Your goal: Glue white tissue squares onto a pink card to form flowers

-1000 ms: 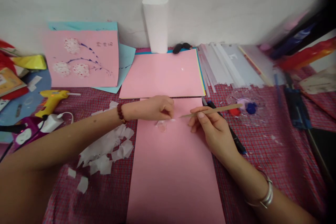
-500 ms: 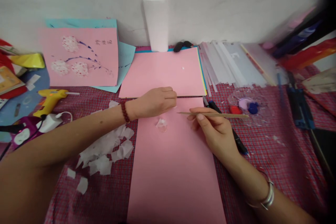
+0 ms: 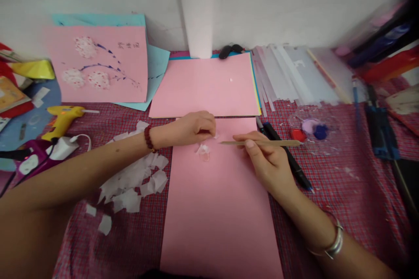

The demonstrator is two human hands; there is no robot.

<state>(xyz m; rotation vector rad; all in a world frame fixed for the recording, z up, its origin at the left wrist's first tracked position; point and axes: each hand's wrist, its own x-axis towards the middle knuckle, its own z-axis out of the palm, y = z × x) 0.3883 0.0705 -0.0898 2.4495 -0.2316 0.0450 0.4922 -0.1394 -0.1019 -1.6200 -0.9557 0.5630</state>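
A pink sheet of paper (image 3: 216, 209) lies lengthwise before me. Over its upper left part is my left hand (image 3: 193, 128), with fingers pinched together and a small white paper piece (image 3: 216, 136) at the tips. Just below that hand, a crumpled bit of white paper (image 3: 203, 149) stands on the sheet beside a round, wet-looking glue patch (image 3: 205, 157). My right hand (image 3: 266, 157) grips a thin pointed wooden stick (image 3: 281, 143) like a pen, its tip pointing left towards my left fingers, a short gap away. To the left is a pile of white paper squares (image 3: 127, 183).
A pink picture with white paper flowers (image 3: 98, 65) leans at the back left. Nearby lies a yellow glue gun (image 3: 63, 117). A white paper roll (image 3: 198, 17) stands behind stacked coloured sheets (image 3: 206, 91). Black pens (image 3: 296, 168) and a paint palette (image 3: 330, 144) sit at right.
My left hand has shifted slightly left and its pinched fingers point further down. My right hand holds the stick almost still. The view has tilted a little.
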